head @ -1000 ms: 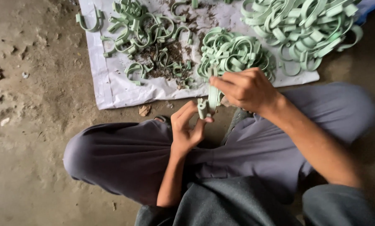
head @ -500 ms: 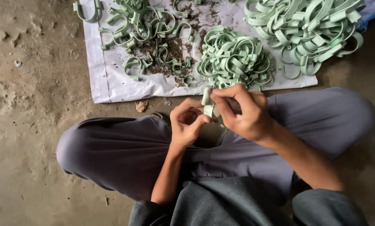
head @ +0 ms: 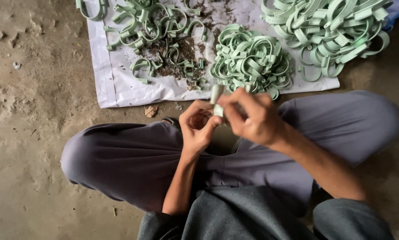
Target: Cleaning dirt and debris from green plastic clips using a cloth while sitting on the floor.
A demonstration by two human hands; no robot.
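Head view: pale green clip [head: 217,101] held above lap, long axis approx. upright, top tilted slightly left. Right hand [head: 253,116] grip closed on it — fingers curled, palm down. Left hand [head: 197,126] pinches lower end, palm up. Clip piles [head: 252,60] on white sheet [head: 115,84], well apart.

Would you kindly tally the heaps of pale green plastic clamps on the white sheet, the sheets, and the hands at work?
Heaps of pale green plastic clamps: 3 (left, among dark debris; middle; right)
White plastic sheet: 1
Hands: 2 (left hand; right hand), both on one small pale green clamp piece
Total: 7
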